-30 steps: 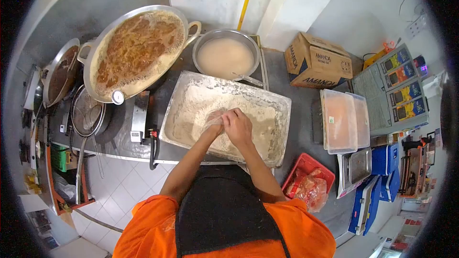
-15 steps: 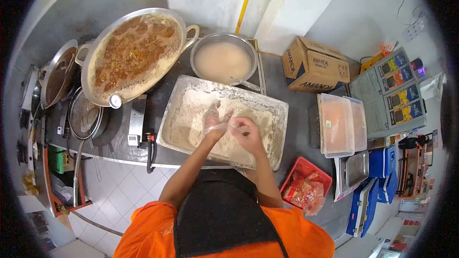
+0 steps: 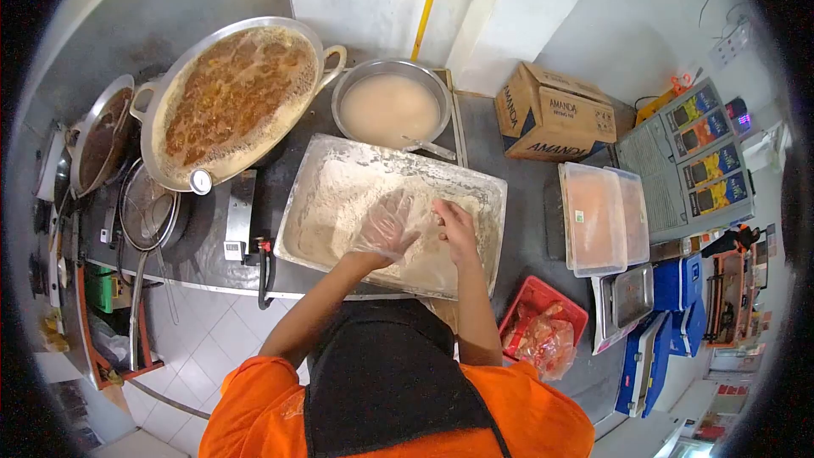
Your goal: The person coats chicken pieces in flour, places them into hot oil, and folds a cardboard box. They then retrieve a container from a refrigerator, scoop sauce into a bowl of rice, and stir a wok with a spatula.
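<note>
My left hand wears a clear, loose plastic glove. Its fingers are extended and spread over a metal tray of pale flour. Close on its right is my right hand, bare, with the fingers curled in and the thumb against them. Whether anything is between those fingertips I cannot make out. Both hands hover above the tray, apart from each other. Behind the tray stands a round metal bowl of cloudy, pale liquid, with a metal handle over its near rim.
A large two-handled pan of bubbling brown oil stands at the left, a thermometer on its rim. Further left are a smaller pan and a strainer. To the right are a cardboard box, plastic containers and a red basket with bagged food.
My hands were together at the left glove's cuff and have now separated. The left has turned and spread its gloved fingers; the right has moved slightly to the right.
</note>
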`<state>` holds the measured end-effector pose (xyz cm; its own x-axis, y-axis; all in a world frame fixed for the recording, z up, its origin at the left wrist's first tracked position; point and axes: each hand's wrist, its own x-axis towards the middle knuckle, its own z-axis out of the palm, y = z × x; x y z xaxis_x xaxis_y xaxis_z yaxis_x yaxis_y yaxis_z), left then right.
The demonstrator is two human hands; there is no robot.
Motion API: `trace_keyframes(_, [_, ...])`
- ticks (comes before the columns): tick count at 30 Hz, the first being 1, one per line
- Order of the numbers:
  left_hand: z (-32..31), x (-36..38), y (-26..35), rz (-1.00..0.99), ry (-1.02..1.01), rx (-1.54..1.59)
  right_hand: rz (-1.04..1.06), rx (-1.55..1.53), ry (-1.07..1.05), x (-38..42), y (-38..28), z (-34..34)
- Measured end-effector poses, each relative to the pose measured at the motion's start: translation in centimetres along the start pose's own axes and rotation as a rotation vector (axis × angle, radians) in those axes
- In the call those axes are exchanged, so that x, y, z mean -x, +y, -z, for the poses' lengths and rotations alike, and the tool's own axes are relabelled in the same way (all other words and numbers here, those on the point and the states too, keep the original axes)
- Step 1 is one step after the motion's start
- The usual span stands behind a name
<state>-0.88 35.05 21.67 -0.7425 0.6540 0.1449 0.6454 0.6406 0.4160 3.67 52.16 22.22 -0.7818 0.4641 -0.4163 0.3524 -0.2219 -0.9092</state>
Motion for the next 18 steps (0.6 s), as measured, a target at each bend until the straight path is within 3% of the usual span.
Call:
trace_keyframes(4, [0.7, 0.8, -0.3, -0.234, -0.054, -0.099, -0.039, 0.094, -0.125, -0.5, -0.7, 0.2])
trace_keyframes(7, [0.5, 0.8, -0.2, -0.243, -0.099, -0.084, 0.062, 0.166, -0.198, -1.5, -0.1, 0.6])
trace_keyframes(9, [-0.3, 1.4, -0.3, -0.272, -0.06, -0.088, -0.072, 0.137, -0.011, -1.6, -0.3, 0.8])
trace_keyframes(13, [-0.8, 1.5, 0.0, -0.364, -0.036, -0.154, -0.044, 0.069, 0.054, -0.9, -1.1, 0.8])
trace_keyframes(15, [-1.7, 1.4, 0.0, -0.379, -0.084, -0.151, 0.092, 0.183, -0.273, -1.4, -0.4, 1.3])
trace_keyframes(18, [-2.2, 1.5, 0.1, -0.419, -0.106, -0.173, 0.18, 0.193, -0.239, -4.4, 2.5, 2.2])
